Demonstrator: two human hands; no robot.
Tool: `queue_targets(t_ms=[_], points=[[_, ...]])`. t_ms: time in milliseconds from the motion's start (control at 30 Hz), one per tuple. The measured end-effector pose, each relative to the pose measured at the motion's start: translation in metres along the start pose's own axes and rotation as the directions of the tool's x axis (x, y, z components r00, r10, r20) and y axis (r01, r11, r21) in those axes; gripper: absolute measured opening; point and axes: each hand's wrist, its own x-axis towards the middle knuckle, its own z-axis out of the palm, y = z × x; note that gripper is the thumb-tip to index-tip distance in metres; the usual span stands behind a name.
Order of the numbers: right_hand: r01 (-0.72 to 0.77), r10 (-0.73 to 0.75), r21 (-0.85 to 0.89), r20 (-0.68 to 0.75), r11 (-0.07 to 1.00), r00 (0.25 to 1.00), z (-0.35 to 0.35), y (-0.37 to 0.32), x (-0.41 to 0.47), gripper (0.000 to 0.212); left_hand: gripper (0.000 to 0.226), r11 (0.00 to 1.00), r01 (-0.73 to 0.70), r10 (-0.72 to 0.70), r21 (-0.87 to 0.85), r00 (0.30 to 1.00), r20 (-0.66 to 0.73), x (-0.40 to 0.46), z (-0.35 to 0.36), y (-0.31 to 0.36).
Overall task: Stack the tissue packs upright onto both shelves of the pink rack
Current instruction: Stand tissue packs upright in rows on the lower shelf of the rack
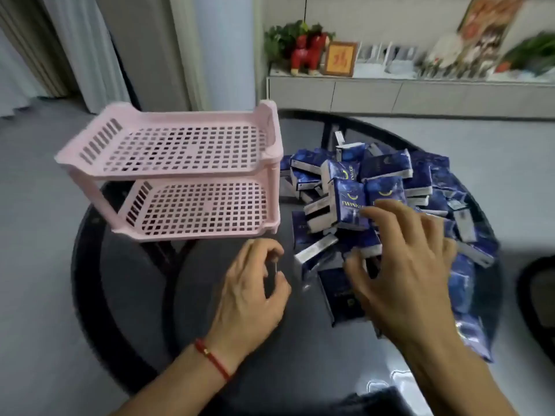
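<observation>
A pink two-shelf rack with slotted floors stands on the left of a round dark glass table; both shelves hold nothing. A heap of dark blue tissue packs lies to its right. My right hand hovers over the near side of the heap with fingers spread, and it grips no pack. My left hand floats above the table in front of the rack, fingers loosely curled around nothing. A red cord circles that wrist.
A white cabinet with a red toy horse, a framed picture and plants runs along the back wall. Curtains hang at the far left. A dark chair edges in at the right. Grey floor surrounds the table.
</observation>
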Motion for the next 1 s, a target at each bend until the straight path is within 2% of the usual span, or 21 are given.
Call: queue_targets(t_ms=[33,133,200,300,367,400,433,467,533,567,600,633,667,700,733,767,800,867,933,1000], points=[[-0.008,0.010,-0.043,0.027,0.999,1.000,0.000,-0.003,0.008,0.068,0.031,0.997,0.044,-0.045,-0.061,0.999,-0.016,0.001,-0.003,0.006],[0.021,0.023,-0.173,0.249,0.985,0.968,0.007,-0.012,0.033,0.097,0.030,0.987,0.096,-0.099,-0.133,0.995,-0.018,0.000,-0.012,0.024],[0.032,0.038,-0.212,0.314,0.977,0.949,0.021,-0.013,0.041,0.093,0.029,0.982,0.114,-0.123,-0.150,0.991,-0.046,-0.003,-0.017,0.029],[0.015,0.042,-0.246,0.226,0.969,0.973,0.027,-0.017,0.035,0.078,0.022,0.954,0.212,-0.225,-0.211,0.974,-0.035,-0.011,-0.031,0.033],[0.047,-0.022,-0.233,0.108,0.971,0.994,0.018,-0.025,0.022,0.081,0.016,0.924,0.280,-0.286,-0.259,0.958,0.015,-0.014,-0.038,0.035],[0.080,-0.073,-0.178,0.046,0.981,0.996,0.013,-0.033,0.013,0.083,0.014,0.879,0.341,-0.336,-0.333,0.939,0.076,-0.013,-0.042,0.036],[0.123,-0.120,-0.083,0.031,0.989,0.992,0.004,-0.043,0.002,0.083,0.017,0.779,0.428,-0.394,-0.457,0.902,0.174,-0.012,-0.046,0.036],[0.175,-0.176,0.020,0.072,0.984,0.982,-0.004,-0.055,-0.009,0.082,0.025,0.611,0.520,-0.428,-0.597,0.851,0.303,-0.011,-0.050,0.039],[0.280,-0.332,0.206,0.296,0.938,0.896,-0.019,-0.079,-0.030,0.079,0.040,0.217,0.621,-0.434,-0.753,0.753,0.495,-0.011,-0.053,0.041],[0.297,-0.406,0.311,0.391,0.903,0.826,-0.023,-0.087,-0.036,0.078,0.043,0.103,0.627,-0.440,-0.773,0.725,0.530,-0.011,-0.054,0.040],[0.273,-0.457,0.415,0.450,0.868,0.768,-0.026,-0.090,-0.036,0.075,0.041,0.060,0.627,-0.470,-0.777,0.704,0.532,-0.011,-0.055,0.039],[0.197,-0.457,0.495,0.484,0.846,0.746,-0.029,-0.088,-0.032,0.072,0.035,0.057,0.621,-0.504,-0.782,0.694,0.514,-0.011,-0.056,0.036],[0.115,-0.412,0.534,0.477,0.837,0.776,-0.029,-0.080,-0.025,0.066,0.027,0.069,0.620,-0.528,-0.782,0.688,0.499,-0.012,-0.056,0.033],[0.052,-0.315,0.525,0.426,0.850,0.848,-0.026,-0.068,-0.017,0.059,0.021,0.090,0.623,-0.552,-0.777,0.681,0.482,-0.011,-0.056,0.029],[0.013,-0.166,0.434,0.316,0.901,0.934,-0.020,-0.052,-0.007,0.050,0.019,0.117,0.627,-0.569,-0.771,0.678,0.465,-0.012,-0.058,0.025],[-0.040,-0.011,0.269,0.184,0.962,0.983,-0.014,-0.034,0.004,0.043,0.020,0.140,0.632,-0.574,-0.762,0.679,0.458,-0.011,-0.059,0.021],[-0.120,0.113,0.068,0.095,0.990,0.989,-0.008,-0.019,0.016,0.040,0.024,0.164,0.637,-0.571,-0.753,0.684,0.454,-0.009,-0.062,0.019],[-0.271,0.302,-0.205,0.135,0.940,0.944,0.003,-0.001,0.036,0.047,0.030,0.192,0.641,-0.572,-0.743,0.688,0.446,-0.003,-0.065,0.019],[-0.304,0.367,-0.277,0.215,0.911,0.905,0.015,0.007,0.045,0.051,0.026,0.208,0.641,-0.566,-0.739,0.695,0.444,0.003,-0.068,0.022],[-0.245,0.325,-0.326,0.219,0.913,0.920,0.026,0.009,0.049,0.045,0.022,0.236,0.647,-0.562,-0.725,0.700,0.441,0.006,-0.072,0.025]])
